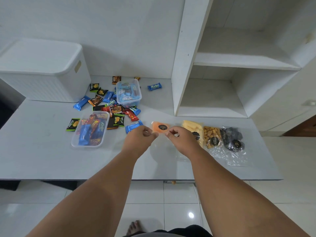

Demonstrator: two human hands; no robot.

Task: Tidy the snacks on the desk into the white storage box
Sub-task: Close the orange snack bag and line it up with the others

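A white storage box (42, 71) with its lid on stands at the back left of the desk. Both my hands pinch the near edge of a clear bag of orange snacks (159, 127) lying at the desk's middle: my left hand (141, 136) on its left corner, my right hand (181, 137) on its right. Beside it to the right lie a bag of yellow chips (192, 126), a bag of golden nuggets (212, 136) and a bag of dark pieces (232, 138). Several small wrapped snacks (109, 103) are scattered between the box and my hands.
Two clear tubs hold wrapped snacks: one upright (129, 92), one near the front (90, 129). A lone blue Kalpa bar (154, 86) lies by the white shelf unit (222, 65) on the right. The desk's front edge (102, 179) runs above a tiled floor.
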